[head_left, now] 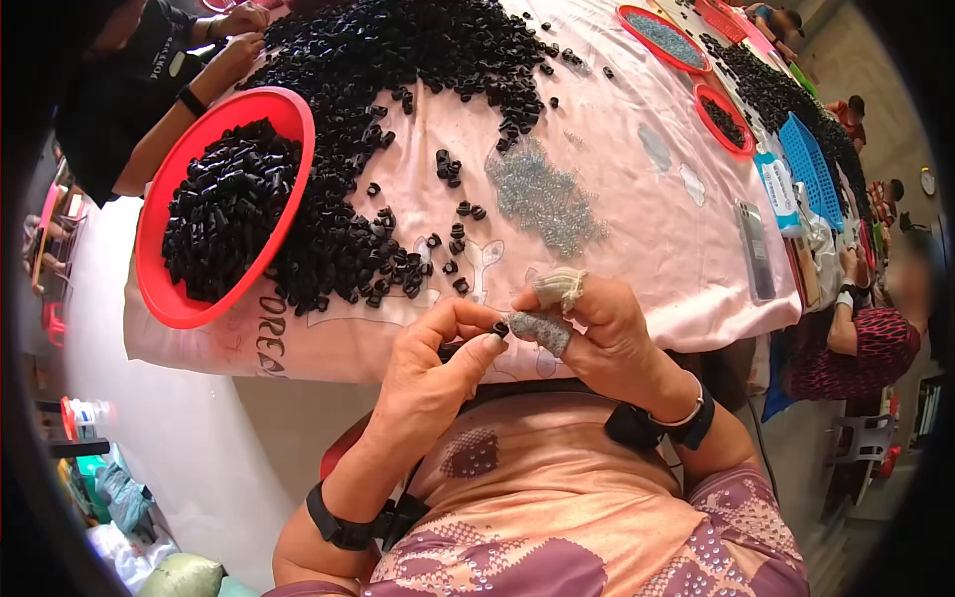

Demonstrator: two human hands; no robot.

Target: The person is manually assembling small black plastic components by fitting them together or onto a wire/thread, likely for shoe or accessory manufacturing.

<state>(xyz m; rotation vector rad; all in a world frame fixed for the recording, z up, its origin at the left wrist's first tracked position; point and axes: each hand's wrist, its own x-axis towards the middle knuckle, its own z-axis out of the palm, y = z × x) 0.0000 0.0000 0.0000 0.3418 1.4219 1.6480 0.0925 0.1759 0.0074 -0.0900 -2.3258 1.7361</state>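
Observation:
Close to the table's near edge, my left hand (430, 360) pinches a small black plastic piece (500, 328) between thumb and fingertips. My right hand (617, 338) meets it from the other side. It wears cloth finger covers (540, 332) on its thumb and a finger, drawn together at the piece; whatever sits between them is too small to make out. Beyond my hands lies a scatter of tiny clear-grey parts (547, 199). A big heap of loose black pieces (388, 45) spreads to the far left, with stragglers reaching toward my hands.
A red basin (305, 129) full of longer black pieces stands at the left on the pink cloth (657, 269). Smaller red trays (708, 68), a blue basket (808, 164) and a phone (754, 249) are at the right. Co-workers sit at far left (109, 109) and right (865, 343).

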